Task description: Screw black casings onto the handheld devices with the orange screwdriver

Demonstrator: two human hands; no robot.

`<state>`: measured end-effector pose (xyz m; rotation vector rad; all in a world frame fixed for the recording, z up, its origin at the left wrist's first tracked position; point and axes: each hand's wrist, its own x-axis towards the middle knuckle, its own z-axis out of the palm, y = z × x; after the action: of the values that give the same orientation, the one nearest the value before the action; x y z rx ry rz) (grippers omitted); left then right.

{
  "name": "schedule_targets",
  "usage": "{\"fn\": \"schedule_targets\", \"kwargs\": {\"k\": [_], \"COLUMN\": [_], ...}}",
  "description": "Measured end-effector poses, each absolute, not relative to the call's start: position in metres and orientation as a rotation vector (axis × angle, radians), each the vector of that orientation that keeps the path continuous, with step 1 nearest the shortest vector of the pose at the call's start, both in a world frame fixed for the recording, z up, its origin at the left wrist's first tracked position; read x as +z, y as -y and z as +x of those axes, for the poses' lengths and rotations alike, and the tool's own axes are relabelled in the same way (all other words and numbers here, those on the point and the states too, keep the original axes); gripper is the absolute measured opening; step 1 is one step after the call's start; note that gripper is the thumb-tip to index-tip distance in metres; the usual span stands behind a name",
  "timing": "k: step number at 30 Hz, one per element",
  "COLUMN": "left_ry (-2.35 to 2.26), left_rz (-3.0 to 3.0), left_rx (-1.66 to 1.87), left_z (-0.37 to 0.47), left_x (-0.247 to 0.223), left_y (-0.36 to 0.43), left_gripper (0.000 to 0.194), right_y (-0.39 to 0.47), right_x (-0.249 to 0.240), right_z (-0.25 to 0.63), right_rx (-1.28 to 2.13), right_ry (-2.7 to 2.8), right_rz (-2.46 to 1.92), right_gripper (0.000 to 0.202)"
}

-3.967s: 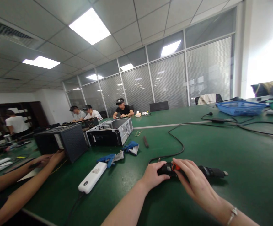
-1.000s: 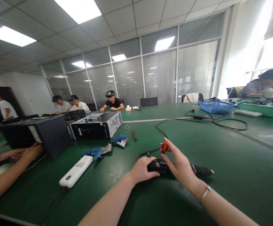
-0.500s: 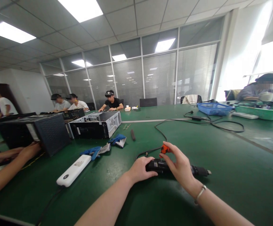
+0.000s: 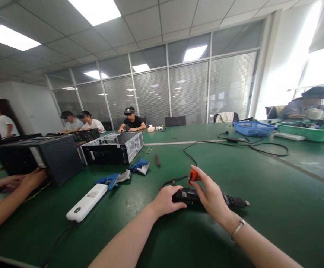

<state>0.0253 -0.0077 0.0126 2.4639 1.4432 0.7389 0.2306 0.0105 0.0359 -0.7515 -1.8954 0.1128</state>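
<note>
A black corded electric screwdriver (image 4: 188, 196) lies on the green table (image 4: 139, 230), its tip pointing right. My left hand (image 4: 166, 201) is wrapped around its cord end, thumb on the near side. Above the tool's body, my right hand (image 4: 213, 195) pinches a small orange-and-black object (image 4: 192, 176) between thumb and fingers; its exact kind is unclear. The lower part of my right hand covers the middle of the electric screwdriver.
A white power strip (image 4: 87, 203) and blue-grey gloves (image 4: 114, 179) lie to the left. Beyond stand an open computer case (image 4: 108, 153) and a black case (image 4: 64, 160), with a co-worker's hands (image 4: 32, 180) at it. A blue basket (image 4: 253, 130) and green basket (image 4: 313, 134) stand right.
My right hand has tilted the orange-and-black object and shifted it slightly left. My left hand stays on the electric screwdriver.
</note>
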Motion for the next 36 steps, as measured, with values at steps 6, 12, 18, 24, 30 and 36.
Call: {"fn": "schedule_targets", "kwargs": {"k": [6, 12, 18, 24, 30, 36], "left_ry": [-1.407, -1.426, -1.404, -1.428, -1.400, -1.421], "left_rz": [2.482, 2.475, 2.497, 2.492, 2.495, 2.480], "left_rx": [0.744, 0.733, 0.724, 0.716, 0.719, 0.727], "left_z": [0.0255, 0.0254, 0.0262, 0.0268, 0.0259, 0.0259], "left_x": [0.0128, 0.0148, 0.0181, 0.0170, 0.0165, 0.0162], "left_y": [0.0081, 0.0090, 0.0102, 0.0097, 0.0090, 0.0094], "left_gripper": [0.054, 0.054, 0.051, 0.053, 0.052, 0.054], "right_y": [-0.0098, -0.0106, -0.0083, -0.0121, -0.0069, -0.0109], "right_x": [0.0338, 0.0337, 0.0326, 0.0330, 0.0354, 0.0345], "right_z": [0.2303, 0.2321, 0.2307, 0.2316, 0.2314, 0.2316], "right_rx": [0.078, 0.088, 0.121, 0.088, 0.096, 0.066], "right_ry": [1.931, 1.877, 1.925, 1.869, 1.927, 1.877], "right_rz": [-0.712, -0.716, -0.670, -0.712, -0.673, -0.714], "right_gripper": [0.049, 0.043, 0.049, 0.043, 0.050, 0.045]}}
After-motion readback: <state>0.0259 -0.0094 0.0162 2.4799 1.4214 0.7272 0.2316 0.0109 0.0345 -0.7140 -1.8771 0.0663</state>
